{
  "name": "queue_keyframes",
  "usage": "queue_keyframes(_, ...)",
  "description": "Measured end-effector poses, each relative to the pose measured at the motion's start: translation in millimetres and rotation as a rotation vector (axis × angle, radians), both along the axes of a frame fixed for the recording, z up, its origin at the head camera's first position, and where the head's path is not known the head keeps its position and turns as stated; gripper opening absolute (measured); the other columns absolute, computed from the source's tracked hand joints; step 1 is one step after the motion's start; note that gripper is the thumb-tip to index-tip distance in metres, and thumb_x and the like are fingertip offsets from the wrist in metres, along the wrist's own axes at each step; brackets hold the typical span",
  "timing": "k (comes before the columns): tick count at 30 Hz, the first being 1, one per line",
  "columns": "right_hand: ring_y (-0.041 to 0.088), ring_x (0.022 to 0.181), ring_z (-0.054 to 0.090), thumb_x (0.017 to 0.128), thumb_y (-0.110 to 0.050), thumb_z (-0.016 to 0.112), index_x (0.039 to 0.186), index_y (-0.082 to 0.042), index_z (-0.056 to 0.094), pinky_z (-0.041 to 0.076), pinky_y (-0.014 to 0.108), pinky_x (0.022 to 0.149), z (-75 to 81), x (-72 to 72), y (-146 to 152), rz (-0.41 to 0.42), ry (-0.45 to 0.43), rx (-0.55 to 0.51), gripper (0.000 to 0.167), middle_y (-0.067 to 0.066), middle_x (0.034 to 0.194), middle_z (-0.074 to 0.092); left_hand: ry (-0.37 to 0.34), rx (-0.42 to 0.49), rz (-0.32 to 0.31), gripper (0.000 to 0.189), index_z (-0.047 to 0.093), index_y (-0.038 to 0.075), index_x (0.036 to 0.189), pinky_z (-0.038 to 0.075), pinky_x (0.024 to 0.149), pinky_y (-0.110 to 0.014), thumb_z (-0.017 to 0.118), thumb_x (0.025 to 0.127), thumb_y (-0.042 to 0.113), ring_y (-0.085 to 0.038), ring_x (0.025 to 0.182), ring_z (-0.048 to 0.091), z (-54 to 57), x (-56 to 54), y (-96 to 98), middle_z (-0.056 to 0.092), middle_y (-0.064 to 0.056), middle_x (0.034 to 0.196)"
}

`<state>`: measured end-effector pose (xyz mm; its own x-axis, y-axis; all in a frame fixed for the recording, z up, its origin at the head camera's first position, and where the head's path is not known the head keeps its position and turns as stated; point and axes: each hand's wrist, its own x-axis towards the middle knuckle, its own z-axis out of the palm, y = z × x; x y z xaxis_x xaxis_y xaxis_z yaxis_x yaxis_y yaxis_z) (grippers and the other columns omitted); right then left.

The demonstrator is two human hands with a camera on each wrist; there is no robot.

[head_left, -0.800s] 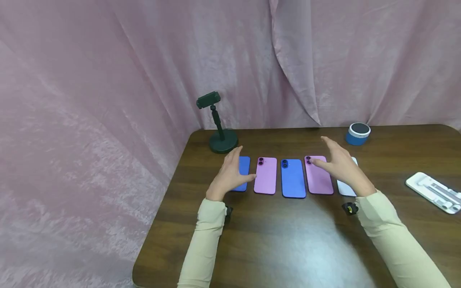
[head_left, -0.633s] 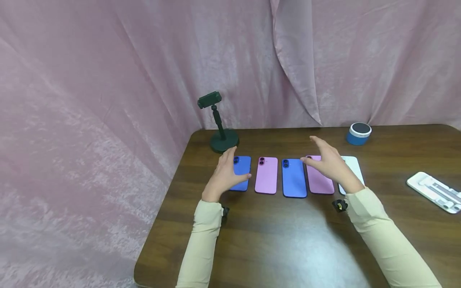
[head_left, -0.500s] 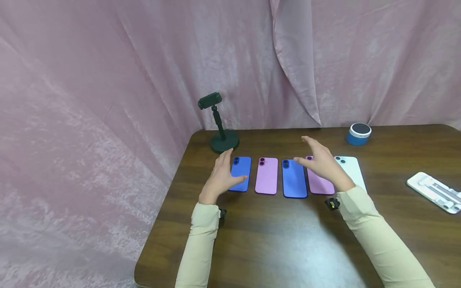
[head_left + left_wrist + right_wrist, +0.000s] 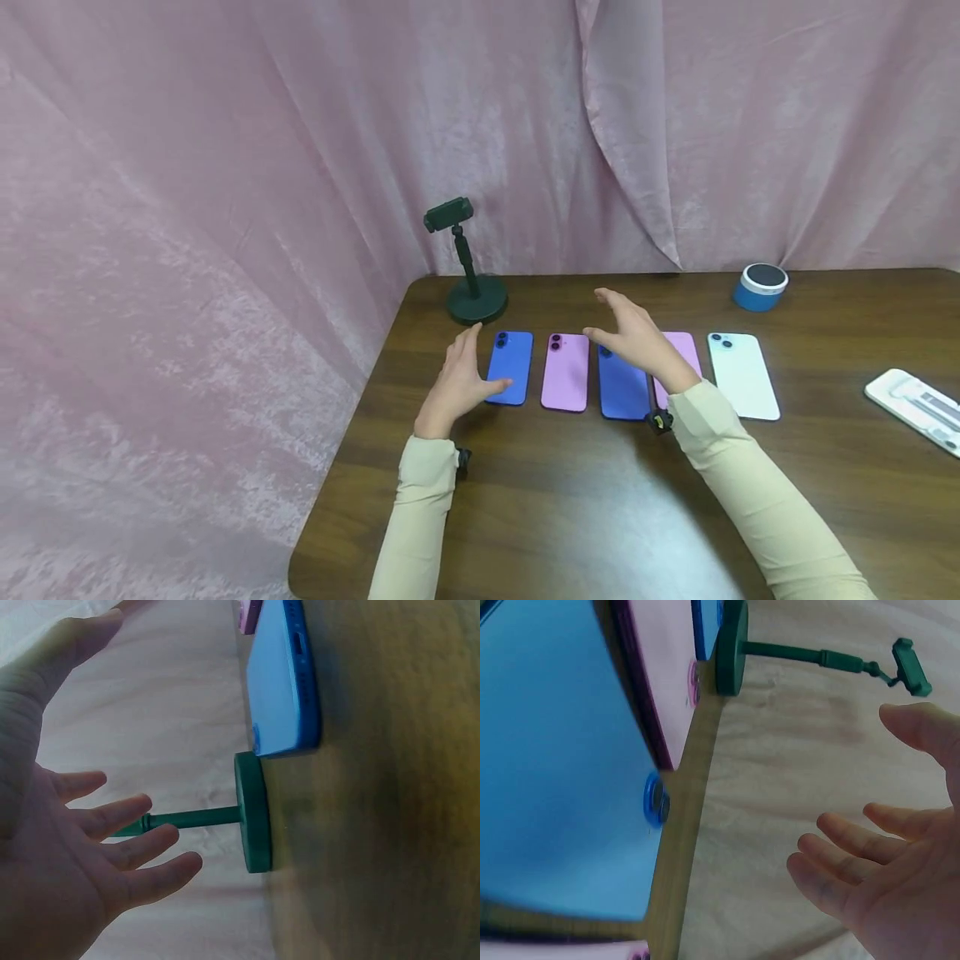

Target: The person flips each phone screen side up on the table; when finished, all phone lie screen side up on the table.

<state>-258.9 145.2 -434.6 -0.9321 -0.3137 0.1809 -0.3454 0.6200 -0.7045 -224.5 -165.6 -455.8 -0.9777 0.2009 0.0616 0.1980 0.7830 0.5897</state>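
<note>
A row of smartphones lies back side up on the wooden table. From left to right they are a blue phone [image 4: 512, 367], a pink phone [image 4: 566, 373], a second blue phone [image 4: 624, 390], a second pink phone [image 4: 684, 346] and a pale mint phone [image 4: 744, 377]. My left hand [image 4: 454, 385], fingers spread and holding nothing, hovers at the left edge of the first blue phone. Fingers apart, my right hand [image 4: 636, 340] is over the second blue phone and hides its upper part. Its wrist overlaps the second pink phone. Both palms show bare in the wrist views.
Behind the first blue phone stands a dark green phone stand [image 4: 477, 300] with a round base. A blue and white round speaker-like object [image 4: 761, 287] sits at the back right. Farther right lies a white flat folding stand [image 4: 918, 408]. Pink curtain [image 4: 525, 125] hangs behind the table.
My right hand has moved left, from near the mint phone to over the second blue phone, uncovering the mint one. My left hand has shifted slightly left, off the first blue phone.
</note>
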Motion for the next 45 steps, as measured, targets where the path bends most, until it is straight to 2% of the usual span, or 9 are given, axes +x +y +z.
queue_keyframes(6,0.046,0.141,0.035,0.096,-0.02,0.068,0.153,0.008,0.03,0.027,0.058,0.114,-2.6,-8.8,-19,0.022,-0.024,0.011,0.074,0.03,0.151,0.04,-0.017,0.041,0.005,0.111,0.017,0.011,0.161,0.037,0.106,-0.062,0.087,0.08,0.037,-0.038,0.146,0.027,-4.9,-2.8,0.2,0.023,-0.016,0.163)
queue_keyframes(11,0.047,0.139,0.037,0.095,-0.019,0.068,0.151,0.011,0.03,0.028,0.057,0.114,-9.5,-13.5,-36,0.064,-0.041,0.023,0.074,0.031,0.151,0.04,-0.073,0.08,-0.015,0.104,0.023,0.012,0.16,0.036,0.108,-0.062,0.087,0.081,0.033,-0.041,0.146,0.025,-9.3,1.0,-3.7,0.027,-0.016,0.162)
queue_keyframes(15,0.048,0.139,0.037,0.094,-0.018,0.069,0.15,0.012,0.033,0.029,0.056,0.114,-11.9,-17.7,-52,0.105,-0.043,0.063,0.073,0.032,0.152,0.038,-0.119,0.089,-0.023,0.102,0.026,0.012,0.159,0.033,0.108,-0.064,0.087,0.08,0.028,-0.044,0.147,0.024,-14.7,2.9,-9.2,0.029,-0.017,0.16)
queue_keyframes(19,0.05,0.14,0.034,0.093,-0.014,0.071,0.15,0.011,0.034,0.028,0.058,0.113,-9.4,-21.1,-67,0.147,-0.071,0.118,0.073,0.033,0.152,0.036,-0.144,0.105,-0.043,0.104,0.023,0.01,0.159,0.035,0.108,-0.062,0.088,0.078,0.023,-0.042,0.145,0.027,-17.8,2.4,-10.9,0.028,-0.02,0.16)
queue_keyframes(25,0.048,0.141,0.033,0.093,-0.012,0.071,0.15,0.013,0.032,0.029,0.056,0.114,-6.2,-29.6,-87,0.199,-0.106,0.208,0.073,0.034,0.152,0.036,-0.157,0.081,-0.043,0.104,0.023,0.009,0.159,0.036,0.108,-0.06,0.087,0.078,0.015,-0.042,0.144,0.029,-17.3,-0.7,-9.5,0.03,-0.022,0.159)
queue_keyframes(31,0.046,0.14,0.037,0.094,-0.008,0.07,0.149,0.015,0.032,0.032,0.054,0.113,-9.9,-40.1,-96,0.256,-0.137,0.247,0.071,0.033,0.151,0.039,-0.2,0.071,-0.068,0.1,0.023,0.007,0.159,0.035,0.11,-0.058,0.085,0.081,0.011,-0.041,0.143,0.031,-19.2,-4.5,-6.6,0.032,-0.02,0.159)
queue_keyframes(41,0.046,0.139,0.039,0.093,-0.009,0.072,0.149,0.015,0.033,0.033,0.053,0.113,-14.5,-52.4,-110,0.265,-0.178,0.307,0.072,0.033,0.15,0.04,-0.213,0.109,-0.077,0.095,0.027,0.006,0.157,0.035,0.111,-0.053,0.084,0.081,0.006,-0.037,0.138,0.039,-20.1,-4.0,-6.6,0.043,-0.018,0.153)
queue_keyframes(45,0.046,0.137,0.041,0.093,-0.008,0.071,0.148,0.017,0.032,0.036,0.052,0.111,-17.1,-55.6,-115,0.266,-0.234,0.324,0.072,0.034,0.151,0.038,-0.226,0.08,-0.077,0.094,0.028,0.005,0.156,0.033,0.111,-0.056,0.085,0.081,0.006,-0.039,0.138,0.038,-19.9,-0.7,-4.4,0.043,-0.017,0.153)
